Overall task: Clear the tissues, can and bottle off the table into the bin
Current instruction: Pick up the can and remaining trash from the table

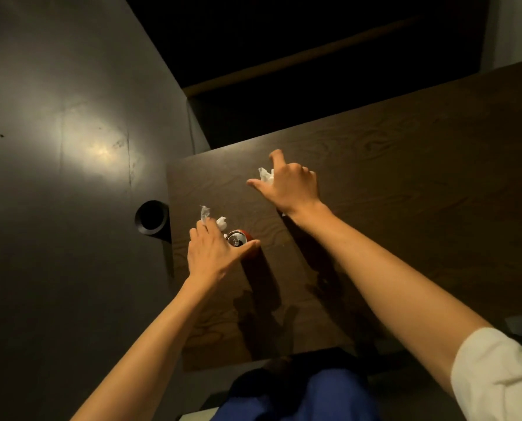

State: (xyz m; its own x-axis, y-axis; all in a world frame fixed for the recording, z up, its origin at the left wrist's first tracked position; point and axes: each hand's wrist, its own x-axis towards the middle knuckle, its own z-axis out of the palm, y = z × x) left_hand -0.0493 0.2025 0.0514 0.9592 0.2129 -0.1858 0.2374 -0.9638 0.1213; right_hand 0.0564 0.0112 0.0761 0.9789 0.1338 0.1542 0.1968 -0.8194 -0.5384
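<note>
White tissue (266,175) under right hand (287,185), fingers (276,156) spread.

Both bare forearms reach away from the body, the right one coming out of a pale short sleeve (497,375) at the near right corner and stretching farther than the left. The left hand (214,253) lies palm down with its thumb spread out to the right and its fingers (197,230) pointing to the far side. The right hand (290,183) is palm down too, wrist bent leftward, forefinger raised, thumb pointing left, other fingers curled under.
</note>
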